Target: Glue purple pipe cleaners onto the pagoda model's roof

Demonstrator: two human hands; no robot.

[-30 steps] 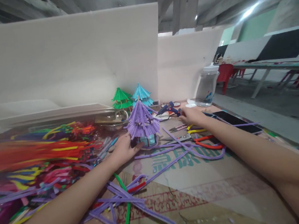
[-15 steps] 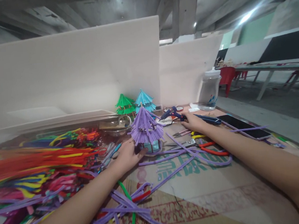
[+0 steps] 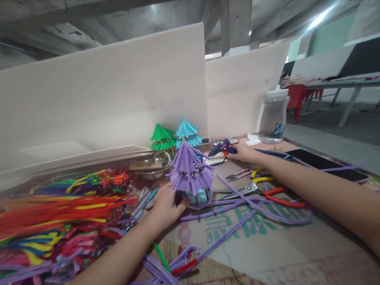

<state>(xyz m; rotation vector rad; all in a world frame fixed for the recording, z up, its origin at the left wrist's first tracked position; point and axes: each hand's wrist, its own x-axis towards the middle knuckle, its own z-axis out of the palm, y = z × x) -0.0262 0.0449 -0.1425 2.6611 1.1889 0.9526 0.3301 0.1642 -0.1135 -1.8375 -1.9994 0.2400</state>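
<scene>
From where I stand, the purple model house [image 3: 190,167] is upright near the middle of the tabletop [image 3: 279,250], in front of a green one [image 3: 162,137] and a blue one [image 3: 189,133]. The left hand [image 3: 165,209] is clamped on its base, thumb at the front. The right hand [image 3: 244,153] is at the handle of a glue gun [image 3: 222,147]; I can't tell whether its fingers are closed around it.

Both roof tiers are on, so I'd judge the purple house mostly built; loose purple strips [image 3: 154,267] lie nearby, and whether more belong on it is unclear. Its far side is hidden, the left fingertips too, and the right forearm covers part of some pliers [image 3: 286,201].
</scene>
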